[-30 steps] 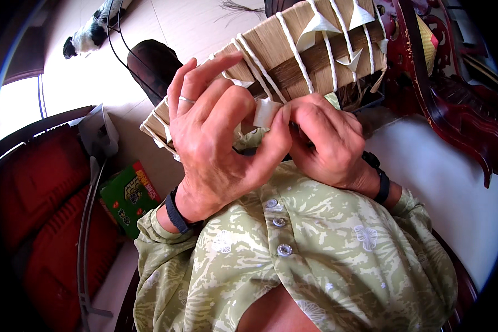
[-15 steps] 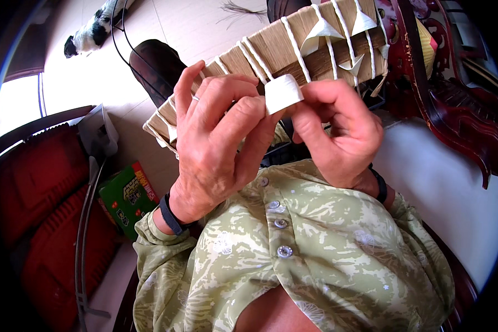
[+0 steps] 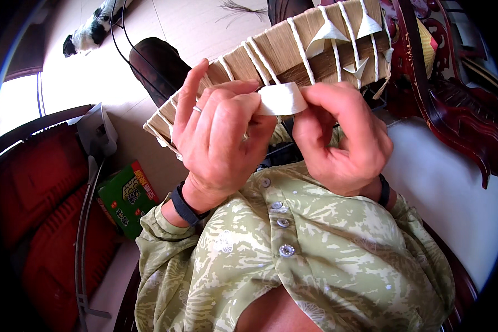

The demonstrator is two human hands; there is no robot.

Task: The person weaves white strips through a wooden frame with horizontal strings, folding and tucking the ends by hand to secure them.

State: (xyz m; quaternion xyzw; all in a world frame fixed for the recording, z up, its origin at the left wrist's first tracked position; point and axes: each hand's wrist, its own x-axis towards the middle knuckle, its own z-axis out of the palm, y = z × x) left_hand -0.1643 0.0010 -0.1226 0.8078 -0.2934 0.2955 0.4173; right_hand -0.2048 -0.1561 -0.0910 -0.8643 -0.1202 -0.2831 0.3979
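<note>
Between my two hands is a short, curved white strip point(image 3: 283, 99), bowed upward in the middle. My left hand point(image 3: 218, 138), with a ring on one finger, pinches its left end, and the index finger sticks up. My right hand point(image 3: 346, 141) grips the right end between thumb and curled fingers. Just beyond lies a long, flat bundle of brown strands point(image 3: 278, 47), slanting up to the right, bound with several white cords point(image 3: 299, 50). Folded white pointed pieces point(image 3: 326, 36) are tucked under cords at its right end. My hands hide part of its near edge.
Carved dark red wooden furniture point(image 3: 451, 122) stands at the right. At the left are a red object point(image 3: 44, 182), a green box point(image 3: 128, 199) and a thin metal stand point(image 3: 83, 238). A black-and-white dog point(image 3: 94, 27) lies on the tiled floor near loose dark strands point(image 3: 240, 8).
Both hands have lowered slightly, and my right hand has shifted a little to the right. The white strip has turned from upright to a wider, flatter arch between the fingers.
</note>
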